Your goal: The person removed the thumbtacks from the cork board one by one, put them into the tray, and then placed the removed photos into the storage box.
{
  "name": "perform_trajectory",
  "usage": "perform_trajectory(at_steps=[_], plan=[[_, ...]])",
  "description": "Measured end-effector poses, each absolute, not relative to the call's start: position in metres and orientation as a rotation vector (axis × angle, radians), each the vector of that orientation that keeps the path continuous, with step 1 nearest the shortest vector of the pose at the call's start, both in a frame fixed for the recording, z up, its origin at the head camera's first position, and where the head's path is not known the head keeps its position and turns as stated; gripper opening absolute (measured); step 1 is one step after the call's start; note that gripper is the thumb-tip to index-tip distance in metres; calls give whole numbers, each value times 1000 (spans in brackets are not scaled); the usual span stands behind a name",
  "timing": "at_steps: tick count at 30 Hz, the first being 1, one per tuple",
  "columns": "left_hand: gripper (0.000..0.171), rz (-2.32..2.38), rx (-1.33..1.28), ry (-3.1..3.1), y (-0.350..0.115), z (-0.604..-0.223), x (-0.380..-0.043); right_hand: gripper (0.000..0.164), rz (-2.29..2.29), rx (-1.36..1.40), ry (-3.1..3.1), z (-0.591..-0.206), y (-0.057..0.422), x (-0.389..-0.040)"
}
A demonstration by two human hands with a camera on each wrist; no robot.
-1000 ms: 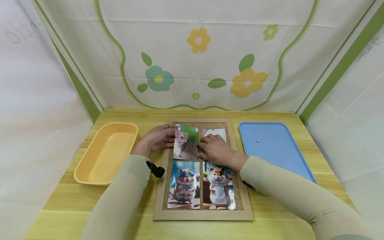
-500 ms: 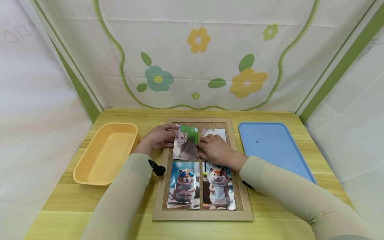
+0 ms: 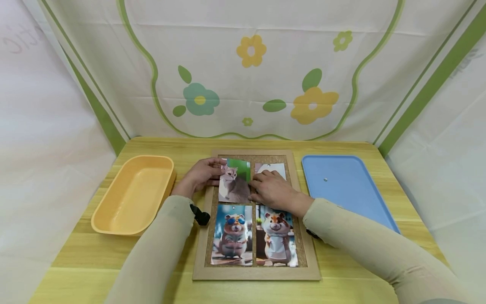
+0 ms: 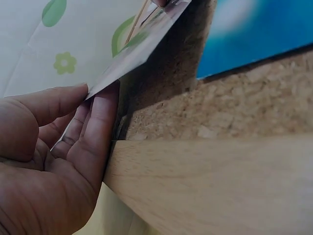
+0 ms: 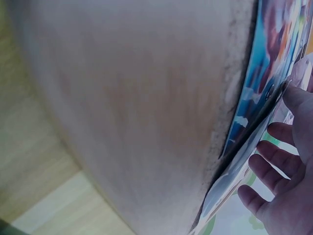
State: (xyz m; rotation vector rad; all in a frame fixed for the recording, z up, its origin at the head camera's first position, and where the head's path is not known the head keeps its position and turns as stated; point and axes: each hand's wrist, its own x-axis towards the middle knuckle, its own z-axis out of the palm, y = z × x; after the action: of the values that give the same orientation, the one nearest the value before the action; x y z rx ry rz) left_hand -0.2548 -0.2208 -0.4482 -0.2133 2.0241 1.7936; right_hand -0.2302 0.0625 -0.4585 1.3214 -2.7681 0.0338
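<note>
A photo of a cat (image 3: pixel 236 184) lies over the upper left of the cork board in the head view. My left hand (image 3: pixel 203 173) pinches its left edge between thumb (image 4: pixel 68 100) and fingers; the left wrist view shows that edge lifted off the cork (image 4: pixel 166 115). At the photo's right edge, my right hand (image 3: pixel 275 190) holds it with thumb and index finger, the other fingers spread over the upper right photo (image 3: pixel 279 168). That photo is mostly hidden by the hand. Below, two hamster photos (image 3: pixel 232 236) (image 3: pixel 276 240) lie side by side on the board.
The board's wooden frame (image 3: pixel 256 273) rests on the wood-patterned table (image 3: pixel 355 274). A yellow basin (image 3: pixel 133 196) stands left of it, close to the left forearm. On the right lies a blue tray (image 3: pixel 341 169) with a small shiny pin (image 3: pixel 325 180) on it, partly behind the right sleeve.
Both hands keep their hold on the cat photo. The left fingers have shifted very slightly at the photo's edge; the right hand stays in place.
</note>
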Motion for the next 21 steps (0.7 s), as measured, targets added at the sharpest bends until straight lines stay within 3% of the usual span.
perform_trajectory(at_steps=[21], plan=[[39, 1853, -208, 1983, -224, -453, -254, 46, 151, 1271, -2701, -450, 88, -231]])
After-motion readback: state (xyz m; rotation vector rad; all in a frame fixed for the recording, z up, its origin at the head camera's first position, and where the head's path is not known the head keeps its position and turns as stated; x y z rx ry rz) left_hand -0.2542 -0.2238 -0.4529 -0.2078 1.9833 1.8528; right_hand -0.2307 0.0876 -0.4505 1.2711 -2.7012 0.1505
